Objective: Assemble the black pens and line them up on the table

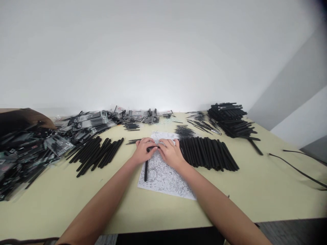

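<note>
At ten o'clock, a brown cardboard flap overhangs a heap of plastic packets, spilling towards a loose row of slim black pens on the worktop. At twelve, on a printed sheet, the left hand and right hand meet, their fingers together and closed around a black pen, though how firmly cannot be told. A second pen lies on the sheet. A packed row lies at two o'clock, a stack beyond it. A slip could roll pens into these rows. The fingers hide most of the held pen, and the packets' print is unreadable.
</note>
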A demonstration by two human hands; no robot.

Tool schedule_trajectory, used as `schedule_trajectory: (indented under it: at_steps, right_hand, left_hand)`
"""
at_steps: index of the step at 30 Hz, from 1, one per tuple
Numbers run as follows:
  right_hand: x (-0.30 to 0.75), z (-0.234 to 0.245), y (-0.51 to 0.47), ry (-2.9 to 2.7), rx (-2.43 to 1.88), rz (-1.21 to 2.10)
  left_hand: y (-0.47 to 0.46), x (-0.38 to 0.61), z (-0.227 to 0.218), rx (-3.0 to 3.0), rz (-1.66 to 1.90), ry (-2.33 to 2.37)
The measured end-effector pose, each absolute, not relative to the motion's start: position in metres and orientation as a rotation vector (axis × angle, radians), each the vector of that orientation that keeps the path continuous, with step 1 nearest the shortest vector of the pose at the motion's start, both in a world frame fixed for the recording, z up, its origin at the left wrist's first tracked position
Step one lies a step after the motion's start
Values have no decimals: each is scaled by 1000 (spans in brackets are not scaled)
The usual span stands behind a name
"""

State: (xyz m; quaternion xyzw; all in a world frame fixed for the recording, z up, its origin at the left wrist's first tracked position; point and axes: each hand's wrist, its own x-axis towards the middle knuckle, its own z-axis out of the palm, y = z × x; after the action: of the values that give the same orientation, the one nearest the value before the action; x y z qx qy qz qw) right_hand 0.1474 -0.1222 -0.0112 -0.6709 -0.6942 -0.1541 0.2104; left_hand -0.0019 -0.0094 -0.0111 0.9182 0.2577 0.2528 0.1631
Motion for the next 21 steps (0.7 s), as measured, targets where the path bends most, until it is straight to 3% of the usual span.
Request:
schedule_trajectory:
  at_steps: [21]
  right_hand:
    - [147,-11,-122,-1961,-1850,-454]
  left_hand:
    - [-12,-2,-7,2599,704,707]
